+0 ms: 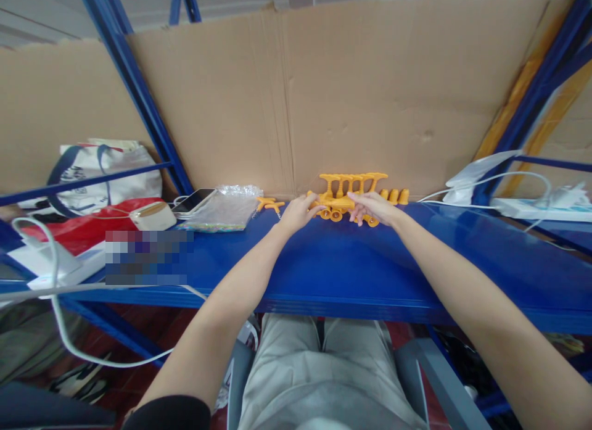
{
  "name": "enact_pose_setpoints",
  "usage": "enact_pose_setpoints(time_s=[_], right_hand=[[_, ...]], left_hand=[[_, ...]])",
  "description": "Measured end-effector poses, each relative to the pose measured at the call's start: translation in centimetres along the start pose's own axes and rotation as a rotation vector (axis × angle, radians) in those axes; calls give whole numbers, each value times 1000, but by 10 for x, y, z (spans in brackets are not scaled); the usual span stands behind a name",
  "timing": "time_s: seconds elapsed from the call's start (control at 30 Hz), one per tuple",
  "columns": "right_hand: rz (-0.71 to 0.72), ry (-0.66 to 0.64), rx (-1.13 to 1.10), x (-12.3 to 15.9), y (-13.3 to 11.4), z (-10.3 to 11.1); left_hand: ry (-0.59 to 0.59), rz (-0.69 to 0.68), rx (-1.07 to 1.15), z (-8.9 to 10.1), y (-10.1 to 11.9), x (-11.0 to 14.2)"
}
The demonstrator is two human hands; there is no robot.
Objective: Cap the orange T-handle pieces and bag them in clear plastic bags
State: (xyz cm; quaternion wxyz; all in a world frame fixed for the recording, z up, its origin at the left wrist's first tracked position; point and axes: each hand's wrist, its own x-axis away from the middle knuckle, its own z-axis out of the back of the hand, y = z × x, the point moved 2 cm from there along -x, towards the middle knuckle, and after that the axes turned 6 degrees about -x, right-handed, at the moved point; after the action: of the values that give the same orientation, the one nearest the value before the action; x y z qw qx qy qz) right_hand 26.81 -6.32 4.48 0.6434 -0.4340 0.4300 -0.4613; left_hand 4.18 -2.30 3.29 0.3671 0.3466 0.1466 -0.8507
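Both hands meet over a group of yellow plastic parts (337, 203) at the back of the blue shelf. My left hand (298, 213) is closed around the left end of one such part. At its right end, my right hand (370, 206) pinches with thumb and fingers, some fingers loosely bent. Below them lie several yellow round-ended pieces (336, 216). Behind, a row of yellow frame-like pieces (354, 182) leans by the cardboard. Small yellow cylinders (398, 197) stand right of my right hand. Two yellow T-shaped handles with metal spirals (269, 204) lie left of my left hand.
A clear plastic bag (224, 209) and a phone (197, 200) lie to the left. Farther left are a red bag (115, 219), a white tote (106, 171) and a white cable (58, 319). Cardboard (370, 84) walls the back; blue posts (148, 109) flank it.
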Motion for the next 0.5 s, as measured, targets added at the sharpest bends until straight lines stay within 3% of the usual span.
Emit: enact_pose_setpoints(time_s=[0.5], right_hand=[[31,-45,-14,5,-10,3]], left_hand=[[10,-24,2,-3,-1,0]])
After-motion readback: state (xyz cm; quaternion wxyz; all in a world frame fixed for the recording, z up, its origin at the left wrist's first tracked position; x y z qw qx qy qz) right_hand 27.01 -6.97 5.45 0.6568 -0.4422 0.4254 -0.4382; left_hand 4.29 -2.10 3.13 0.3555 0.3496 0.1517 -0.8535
